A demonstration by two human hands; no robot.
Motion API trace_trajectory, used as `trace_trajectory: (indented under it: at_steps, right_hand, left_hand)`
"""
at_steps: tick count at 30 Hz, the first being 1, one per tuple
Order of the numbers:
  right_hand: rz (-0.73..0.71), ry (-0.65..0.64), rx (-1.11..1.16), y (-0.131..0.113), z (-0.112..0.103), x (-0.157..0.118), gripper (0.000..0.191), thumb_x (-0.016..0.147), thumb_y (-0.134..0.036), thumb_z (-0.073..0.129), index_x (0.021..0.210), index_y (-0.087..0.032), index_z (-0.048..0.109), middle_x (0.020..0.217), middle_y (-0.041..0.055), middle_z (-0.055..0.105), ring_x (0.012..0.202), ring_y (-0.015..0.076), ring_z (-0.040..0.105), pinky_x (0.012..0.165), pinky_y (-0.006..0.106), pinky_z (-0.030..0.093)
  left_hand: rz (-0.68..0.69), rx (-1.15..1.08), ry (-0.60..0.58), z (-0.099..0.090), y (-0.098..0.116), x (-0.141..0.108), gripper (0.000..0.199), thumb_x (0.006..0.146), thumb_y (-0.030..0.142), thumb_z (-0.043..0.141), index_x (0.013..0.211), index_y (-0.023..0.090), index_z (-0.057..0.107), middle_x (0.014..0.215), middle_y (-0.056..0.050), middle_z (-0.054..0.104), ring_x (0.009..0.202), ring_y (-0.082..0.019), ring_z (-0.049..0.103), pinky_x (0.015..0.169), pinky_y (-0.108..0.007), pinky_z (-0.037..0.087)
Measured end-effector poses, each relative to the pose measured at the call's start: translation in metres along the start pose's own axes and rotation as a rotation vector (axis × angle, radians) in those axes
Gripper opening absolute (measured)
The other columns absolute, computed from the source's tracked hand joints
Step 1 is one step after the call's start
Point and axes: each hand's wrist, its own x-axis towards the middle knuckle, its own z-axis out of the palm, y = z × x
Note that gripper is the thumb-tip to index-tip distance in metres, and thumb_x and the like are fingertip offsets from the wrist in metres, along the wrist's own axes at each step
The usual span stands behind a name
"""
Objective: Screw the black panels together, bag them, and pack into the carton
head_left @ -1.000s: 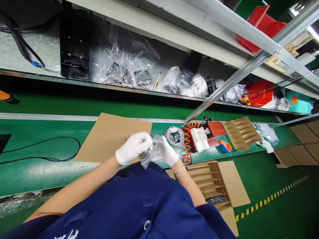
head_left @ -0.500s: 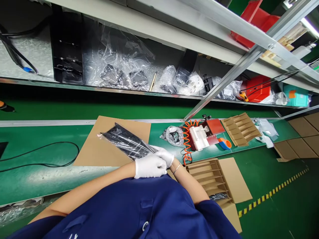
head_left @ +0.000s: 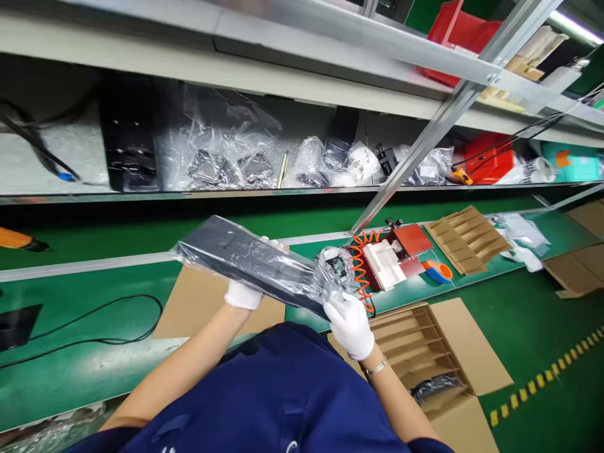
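Observation:
A long black part in a clear plastic bag point(head_left: 255, 258) is held up in front of my body, tilted down toward the right. My left hand point(head_left: 244, 294), in a white glove, supports it from below near its middle; the fingers are mostly hidden behind it, with some tips showing at the far edge. My right hand point(head_left: 352, 326), also gloved in white, is closed on the gathered plastic at the right end. Beneath the bagged part lies a flat cardboard sheet point(head_left: 189, 308) on the green bench point(head_left: 94, 352).
An open carton with cardboard dividers point(head_left: 410, 343) stands at my right, a black bagged item inside. Along the bench are a red and white fixture point(head_left: 384, 261), an orange coiled hose point(head_left: 359, 267), a tape roll point(head_left: 438, 272) and folded dividers point(head_left: 467, 239). A metal strut point(head_left: 425, 145) slants overhead.
The bagged black part has risen off the cardboard and turned to show its smooth face. My left hand moved left beneath it, while my right hand moved right with the bag's end.

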Motion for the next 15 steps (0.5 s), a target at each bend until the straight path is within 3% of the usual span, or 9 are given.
trace_trajectory:
  at_steps: [4, 8, 13, 15]
  right_hand:
    - [0.065, 0.068, -0.133, -0.011, 0.003, -0.017, 0.045, 0.079, 0.001, 0.060, 0.118, -0.021, 0.058, 0.073, -0.0001, 0.065, 0.070, 0.0164, 0.057, 0.091, 0.038, 0.053]
    - [0.165, 0.095, -0.231, -0.010, 0.001, -0.050, 0.044, 0.078, 0.001, 0.062, 0.116, -0.020, 0.056, 0.081, 0.0013, 0.068, 0.072, 0.0161, 0.059, 0.093, 0.041, 0.054]
    - [0.351, 0.085, -0.216, -0.009, -0.009, -0.094, 0.050, 0.076, -0.003, 0.060, 0.122, -0.021, 0.059, 0.078, 0.0020, 0.069, 0.071, 0.0180, 0.061, 0.093, 0.044, 0.055]
    - [0.528, 0.004, -0.090, -0.014, -0.016, -0.109, 0.050, 0.076, -0.011, 0.060, 0.126, -0.018, 0.062, 0.081, 0.0059, 0.072, 0.075, 0.0211, 0.065, 0.086, 0.041, 0.058]
  left_hand:
    - [-0.137, -0.216, -0.148, 0.021, -0.011, -0.001, 0.022, 0.094, 0.035, 0.053, 0.080, 0.021, 0.062, 0.082, -0.004, 0.063, 0.080, -0.018, 0.065, 0.087, -0.043, 0.058]
    - [-0.231, -0.175, -0.270, 0.032, -0.022, -0.018, 0.018, 0.092, 0.036, 0.059, 0.092, 0.020, 0.068, 0.092, -0.007, 0.068, 0.093, -0.023, 0.068, 0.096, -0.046, 0.057]
    - [-0.315, 0.002, -0.328, 0.054, -0.036, -0.030, 0.034, 0.094, 0.043, 0.056, 0.114, 0.019, 0.069, 0.123, -0.011, 0.070, 0.123, -0.029, 0.062, 0.111, -0.049, 0.050]
    - [-0.399, 0.204, -0.353, 0.058, -0.047, -0.031, 0.047, 0.092, 0.052, 0.057, 0.124, 0.020, 0.066, 0.133, -0.012, 0.067, 0.130, -0.031, 0.058, 0.116, -0.052, 0.045]
